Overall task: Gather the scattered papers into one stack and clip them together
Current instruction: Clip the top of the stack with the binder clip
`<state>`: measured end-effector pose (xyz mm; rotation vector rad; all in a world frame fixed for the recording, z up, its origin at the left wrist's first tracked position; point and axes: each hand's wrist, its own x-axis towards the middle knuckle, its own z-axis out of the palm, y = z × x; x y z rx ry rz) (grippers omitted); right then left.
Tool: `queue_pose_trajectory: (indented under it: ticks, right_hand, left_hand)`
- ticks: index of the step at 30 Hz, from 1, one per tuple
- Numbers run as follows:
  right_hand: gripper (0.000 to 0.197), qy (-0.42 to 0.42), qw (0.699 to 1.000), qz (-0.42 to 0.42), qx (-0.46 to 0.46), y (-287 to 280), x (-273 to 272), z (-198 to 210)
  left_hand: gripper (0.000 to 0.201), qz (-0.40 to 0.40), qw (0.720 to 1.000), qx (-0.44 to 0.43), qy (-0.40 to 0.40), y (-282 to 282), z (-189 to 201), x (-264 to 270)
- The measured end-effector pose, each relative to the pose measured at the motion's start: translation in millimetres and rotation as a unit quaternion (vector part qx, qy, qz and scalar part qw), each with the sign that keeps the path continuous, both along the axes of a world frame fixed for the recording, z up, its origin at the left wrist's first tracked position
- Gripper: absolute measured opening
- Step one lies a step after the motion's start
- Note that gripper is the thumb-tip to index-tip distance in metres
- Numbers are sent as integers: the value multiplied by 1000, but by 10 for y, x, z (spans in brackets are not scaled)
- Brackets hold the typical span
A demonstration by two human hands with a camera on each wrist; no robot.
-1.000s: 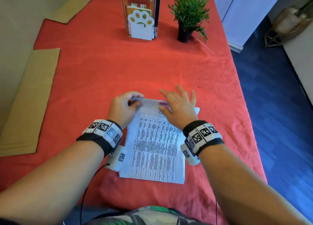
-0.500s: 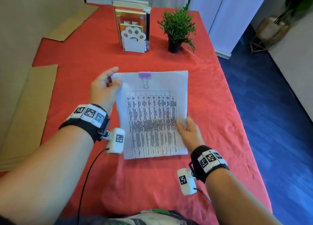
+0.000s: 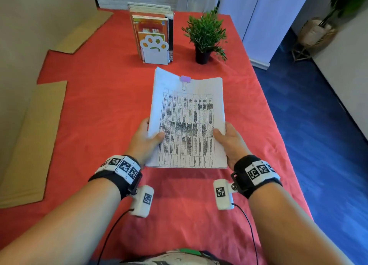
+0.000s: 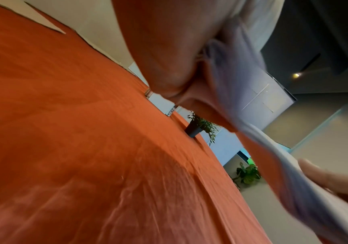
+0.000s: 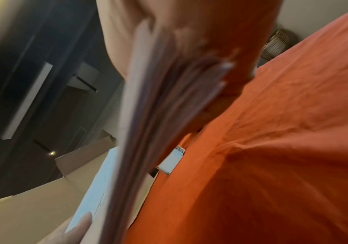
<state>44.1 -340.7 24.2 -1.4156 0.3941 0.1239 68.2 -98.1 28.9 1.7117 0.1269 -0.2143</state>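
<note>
**A:** So where's the paper stack (image 3: 188,123) at right now?

**B:** Up off the desk (image 3: 103,109) — held in the air over the red cloth, printed table facing up. Left hand (image 3: 142,140) has the near-left edge, thumb lying on top of the sheet. Right hand (image 3: 229,140) mirrors it on the near-right edge, thumb on top too. In both cases the grip is closed around the stack, pinching it between thumb and the fingers underneath.

**A:** And the clip?

**B:** Purple binder clip (image 3: 185,79) sits on the far edge of the stack, roughly mid-width, its wire handle folded down onto the top page. The far-left corner of the pages curls upward a bit.

**A:** Wrist cams any use?

**B:** Kinda blurry. Left wrist view shows the stack edge-on, with the other hand's thumb on it at lower right. The right wrist one shows fanned page edges — can't make out much more.

**A:** Other stuff around?

**B:** White paw-print bookend (image 3: 154,49) with books (image 3: 151,23) at the far end, a small potted plant (image 3: 205,35) just right of it, cardboard sheets (image 3: 29,141) along the left side.
</note>
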Motion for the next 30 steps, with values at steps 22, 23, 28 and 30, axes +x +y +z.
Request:
queue_pose_trajectory:
  ticks: [22, 23, 28, 30]
  right_hand:
    - [18, 23, 990, -114, -83, 337, 275, 216]
    - [18, 14, 992, -103, -77, 386, 299, 234]
    - [11, -14, 984, -31, -174, 445, 369, 120]
    - [14, 11, 975, -5, -222, 362, 356, 1]
  left_hand:
    - [42, 64, 930, -323, 166, -275, 148, -71]
    - [39, 58, 930, -321, 170, -364, 144, -81]
    - [29, 176, 926, -305, 139, -482, 127, 70]
    - [27, 186, 932, -285, 122, -365, 72, 140]
